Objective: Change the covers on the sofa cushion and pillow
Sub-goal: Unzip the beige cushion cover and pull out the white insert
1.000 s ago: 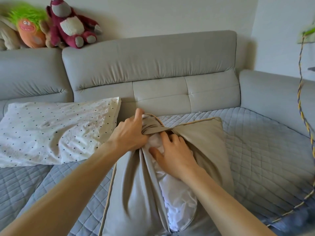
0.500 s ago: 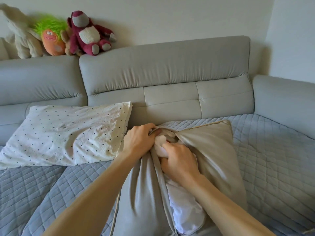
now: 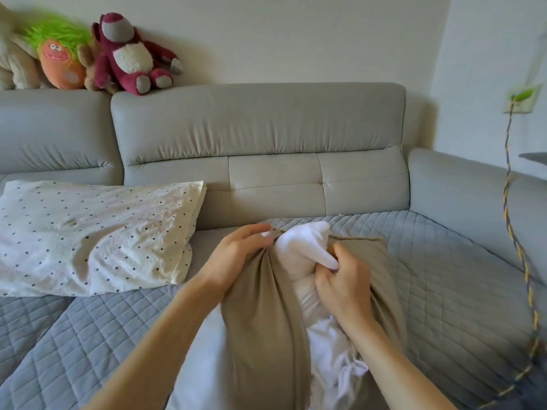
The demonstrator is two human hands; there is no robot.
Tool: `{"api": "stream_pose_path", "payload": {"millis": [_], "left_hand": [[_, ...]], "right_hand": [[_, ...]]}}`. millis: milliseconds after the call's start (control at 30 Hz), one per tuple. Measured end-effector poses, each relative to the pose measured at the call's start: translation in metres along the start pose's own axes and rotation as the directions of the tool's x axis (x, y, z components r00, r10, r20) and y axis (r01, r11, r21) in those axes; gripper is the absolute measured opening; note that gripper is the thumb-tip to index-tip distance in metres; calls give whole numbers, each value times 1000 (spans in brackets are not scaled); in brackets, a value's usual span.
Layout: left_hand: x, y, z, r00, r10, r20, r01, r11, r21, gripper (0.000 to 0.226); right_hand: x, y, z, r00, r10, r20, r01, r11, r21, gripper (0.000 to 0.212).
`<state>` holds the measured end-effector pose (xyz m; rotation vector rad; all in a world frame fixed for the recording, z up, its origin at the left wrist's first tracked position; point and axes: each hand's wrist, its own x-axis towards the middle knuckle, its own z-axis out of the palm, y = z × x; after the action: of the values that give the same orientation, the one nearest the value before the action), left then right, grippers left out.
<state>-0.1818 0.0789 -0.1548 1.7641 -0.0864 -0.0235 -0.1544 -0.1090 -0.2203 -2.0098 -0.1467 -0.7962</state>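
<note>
A beige cushion cover [image 3: 263, 315] lies lengthwise on the quilted sofa seat, its opening facing up. The white inner cushion [image 3: 302, 247] bulges out of that opening at the far end and shows again lower down. My left hand [image 3: 236, 258] pinches the left edge of the cover at the far corner. My right hand [image 3: 343, 285] grips the white inner cushion just inside the opening, fingers curled round a corner of it. A white pillow with black dots [image 3: 91, 235] lies to the left against the backrest.
The grey sofa backrest [image 3: 260, 134] rises behind and a grey armrest [image 3: 473, 202] runs along the right. Three plush toys [image 3: 130, 57] sit on top of the backrest at the left. A yellow-blue braided cord [image 3: 509, 208] hangs down at the right.
The far corner of the white inner cushion has come out of the beige cover, which was bunched over it before. My right hand has moved right, pulling the white fabric.
</note>
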Motion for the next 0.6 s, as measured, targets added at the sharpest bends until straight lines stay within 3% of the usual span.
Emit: {"api": "stream_pose_path", "payload": {"millis": [33,100,167,267,367,433,533,600], "left_hand": [[-8,-6,7,978,122,-170,-76,965,252,43],[-34,-12,31,904,326,-277,-40,710,703,63],[-46,-21,51,919,290,-266,86,513,854,76],[-37,-20,54,946,209,-246,104,526,844,76],[-14,0,31,958,283,-32,-144,579,802,77],[0,18,16,969,213,129,-239,657,715,74],[12,26,20,967,134,217,-252,637,728,76],[13,19,36,965,212,152,-250,594,765,75]], "right_hand": [[6,-1,0,999,34,11,-34,999,-1,19],[18,-6,0,996,87,4,-87,996,5,19],[25,-15,-3,989,144,-29,-142,989,44,23],[30,-25,-14,966,252,-58,-238,953,186,33],[26,-22,-28,918,394,-43,-340,838,427,40],[20,-9,-42,891,454,-16,-392,784,481,34],[11,9,-61,925,376,57,-380,914,142,11],[9,6,-71,983,179,-37,-181,983,-31,16]]}}
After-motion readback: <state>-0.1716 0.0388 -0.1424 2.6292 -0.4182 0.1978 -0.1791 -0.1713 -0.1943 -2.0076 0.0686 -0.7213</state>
